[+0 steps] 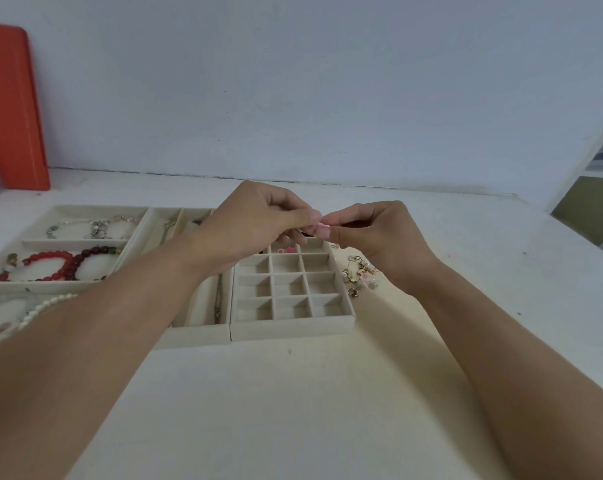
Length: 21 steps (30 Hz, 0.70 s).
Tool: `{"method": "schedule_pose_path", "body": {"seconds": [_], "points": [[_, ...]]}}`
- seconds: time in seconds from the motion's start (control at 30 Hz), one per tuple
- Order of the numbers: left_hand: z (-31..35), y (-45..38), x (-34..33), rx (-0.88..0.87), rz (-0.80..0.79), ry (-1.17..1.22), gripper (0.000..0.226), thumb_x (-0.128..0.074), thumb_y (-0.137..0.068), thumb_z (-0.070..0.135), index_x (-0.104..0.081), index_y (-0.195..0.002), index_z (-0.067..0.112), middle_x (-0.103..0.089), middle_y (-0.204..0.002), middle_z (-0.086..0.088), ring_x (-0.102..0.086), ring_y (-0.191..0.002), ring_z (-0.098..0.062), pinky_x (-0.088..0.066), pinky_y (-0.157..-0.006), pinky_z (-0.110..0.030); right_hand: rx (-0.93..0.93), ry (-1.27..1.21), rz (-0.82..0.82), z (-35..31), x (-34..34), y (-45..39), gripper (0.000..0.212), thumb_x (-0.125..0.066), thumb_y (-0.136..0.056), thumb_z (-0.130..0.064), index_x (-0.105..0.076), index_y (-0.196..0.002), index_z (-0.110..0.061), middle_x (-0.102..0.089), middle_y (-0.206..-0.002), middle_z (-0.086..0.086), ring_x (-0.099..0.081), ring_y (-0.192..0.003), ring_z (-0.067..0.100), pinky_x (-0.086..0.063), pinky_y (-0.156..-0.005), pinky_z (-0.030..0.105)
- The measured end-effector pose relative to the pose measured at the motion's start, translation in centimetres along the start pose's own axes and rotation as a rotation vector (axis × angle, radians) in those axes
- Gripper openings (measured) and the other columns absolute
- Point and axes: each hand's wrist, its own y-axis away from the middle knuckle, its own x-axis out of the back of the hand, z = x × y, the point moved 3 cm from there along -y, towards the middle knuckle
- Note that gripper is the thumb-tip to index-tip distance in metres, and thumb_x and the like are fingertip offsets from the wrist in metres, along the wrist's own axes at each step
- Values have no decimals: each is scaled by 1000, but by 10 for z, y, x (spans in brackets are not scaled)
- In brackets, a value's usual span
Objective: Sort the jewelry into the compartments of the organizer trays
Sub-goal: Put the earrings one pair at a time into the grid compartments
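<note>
My left hand (255, 220) and my right hand (376, 233) meet fingertip to fingertip above the far end of the small-grid tray (293, 327). Both pinch one tiny pink piece (324, 224); most of it is hidden by the fingers. A pink ring-like item (285, 251) lies in one far cell of the grid. Loose earrings and small charms (359, 275) lie on the table just right of that tray, under my right wrist. The left tray (2, 285) holds a red bead bracelet (51, 261), a silver charm bracelet (92, 228) and a white pearl strand (40, 311).
A middle tray (196, 330) with long slots holds chains (218, 299). An orange board (13, 109) leans on the wall at the far left. The white wall runs along the back of the table, and a shelf unit (591, 202) stands at the right.
</note>
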Motion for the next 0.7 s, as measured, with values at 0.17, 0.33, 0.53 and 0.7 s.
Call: {"method": "schedule_pose_path", "body": {"seconds": [0.17,0.33,0.53,0.7], "points": [[-3,0,4,35,85,-18,6,-78,-85,10,-75,-91,11,-77,-81,-9,-72,-69,-11,-53,-62,-18,38,60,-8,-3,-2,2,24,-87,-72,-18,-81,-96,-19,-79,-93,0,-75,-93,14,-54,-100,44],[-3,1,5,39,104,-27,17,-79,-83,9,-72,-98,9,-77,-80,-8,-67,-61,-11,-50,-56,-16,47,36,-17,-1,-3,1,22,-84,-78,-11,-80,-96,-24,-79,-90,-4,-75,-87,10,-56,-86,27],[-2,0,5,-26,103,-127,20,-84,-79,15,-73,-95,18,-78,-81,5,-71,-78,-9,-48,-67,-24,14,2,-48,0,-4,1,23,-84,-77,-13,-81,-100,-17,-79,-98,-1,-74,-98,15,-53,-102,42],[1,-1,6,-87,155,-147,22,-89,-74,19,-75,-90,18,-77,-80,5,-71,-76,-6,-49,-63,-13,-18,-74,-124,-3,-5,3,36,-84,-68,-33,-81,-100,-18,-78,-103,0,-71,-106,19,-51,-104,43]]}}
